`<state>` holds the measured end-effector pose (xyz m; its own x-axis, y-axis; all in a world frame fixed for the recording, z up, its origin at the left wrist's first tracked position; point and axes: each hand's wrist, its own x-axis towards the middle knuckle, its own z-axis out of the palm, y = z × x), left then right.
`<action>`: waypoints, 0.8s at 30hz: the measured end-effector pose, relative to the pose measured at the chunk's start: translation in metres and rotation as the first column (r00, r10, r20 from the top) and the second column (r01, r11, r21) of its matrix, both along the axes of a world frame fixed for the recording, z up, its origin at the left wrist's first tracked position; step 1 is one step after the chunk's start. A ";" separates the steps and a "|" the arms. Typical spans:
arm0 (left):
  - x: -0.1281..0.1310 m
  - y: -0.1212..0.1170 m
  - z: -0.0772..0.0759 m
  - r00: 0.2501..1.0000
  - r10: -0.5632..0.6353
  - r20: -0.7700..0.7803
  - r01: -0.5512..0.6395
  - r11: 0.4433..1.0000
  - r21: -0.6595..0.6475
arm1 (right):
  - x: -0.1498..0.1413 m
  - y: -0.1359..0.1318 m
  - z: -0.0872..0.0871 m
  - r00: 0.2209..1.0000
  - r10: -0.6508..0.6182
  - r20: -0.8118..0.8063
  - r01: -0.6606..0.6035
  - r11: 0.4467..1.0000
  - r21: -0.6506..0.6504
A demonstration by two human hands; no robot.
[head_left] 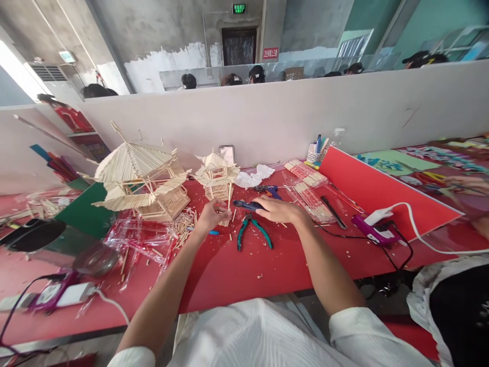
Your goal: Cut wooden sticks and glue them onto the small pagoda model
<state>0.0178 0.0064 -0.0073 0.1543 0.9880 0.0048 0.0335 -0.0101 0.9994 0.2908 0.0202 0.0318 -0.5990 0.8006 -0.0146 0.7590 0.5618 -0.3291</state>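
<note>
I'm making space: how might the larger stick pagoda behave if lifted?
The larger stick pagoda is probably light for its size, given its open, thin-stick framing. Its projecting eaves look fragile and could snap if squeezed.

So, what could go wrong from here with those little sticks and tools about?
The thin stick in the left hand is close to the dark blue tool in the right hand; a slip might snap it.

The small stick pagoda stands just beyond the hands, so a knock could loosen pieces.

Loose stick bits litter the red table, so a dropped one may be hard to spot.
</note>
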 end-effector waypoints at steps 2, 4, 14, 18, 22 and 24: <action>0.000 0.000 0.000 1.000 -0.012 0.013 0.012 1.000 -0.007 | -0.006 0.000 -0.002 0.994 0.089 -0.057 -0.091 0.995 -0.045; 0.000 0.000 0.000 0.999 -0.025 0.023 0.026 1.000 -0.010 | -0.011 0.000 -0.003 0.986 0.134 -0.101 -0.141 0.987 -0.072; -0.001 -0.003 0.003 0.999 -0.024 0.045 0.028 0.994 -0.105 | -0.017 0.003 -0.010 0.968 0.182 -0.174 -0.186 0.983 -0.008; -0.002 -0.005 0.005 0.998 -0.034 0.049 0.040 0.990 -0.132 | -0.015 0.005 -0.010 0.962 0.202 -0.186 -0.207 0.978 -0.007; -0.003 -0.005 0.003 0.998 -0.045 0.051 0.052 0.989 -0.140 | -0.014 0.006 -0.010 0.956 0.218 -0.195 -0.224 0.975 -0.011; -0.003 -0.004 0.002 0.997 -0.049 0.054 0.057 0.988 -0.147 | -0.014 0.005 -0.010 0.952 0.232 -0.199 -0.240 0.971 -0.016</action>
<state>0.0143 0.0026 -0.0057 0.2097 0.9688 -0.1320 -0.0134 0.1378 0.9904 0.2771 0.0256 0.0222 -0.7650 0.6374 0.0924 0.5256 0.7007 -0.4825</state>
